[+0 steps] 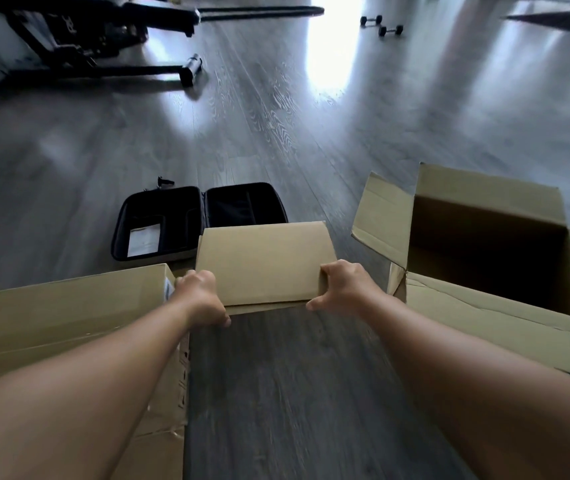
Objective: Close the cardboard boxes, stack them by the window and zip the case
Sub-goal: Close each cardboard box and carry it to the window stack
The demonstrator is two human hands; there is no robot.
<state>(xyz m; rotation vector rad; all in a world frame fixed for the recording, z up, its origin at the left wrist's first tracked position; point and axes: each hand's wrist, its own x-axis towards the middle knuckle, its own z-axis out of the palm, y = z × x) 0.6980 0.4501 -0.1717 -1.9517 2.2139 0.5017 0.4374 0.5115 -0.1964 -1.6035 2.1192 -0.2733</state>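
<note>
Large open brown cardboard box (505, 258), right: cut off by the frame edge. Long brown cardboard box (69, 313), left: likewise cropped. Small closed cardboard box (263, 261) hides part of the open black zip case (172, 226). Black exercise machine (79, 36): cropped, indistinct.

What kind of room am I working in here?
Probably a home room used for workouts: two dumbbells and a black exercise machine stand on grey wood-look flooring, with daylight glare suggesting a window ahead.
</note>
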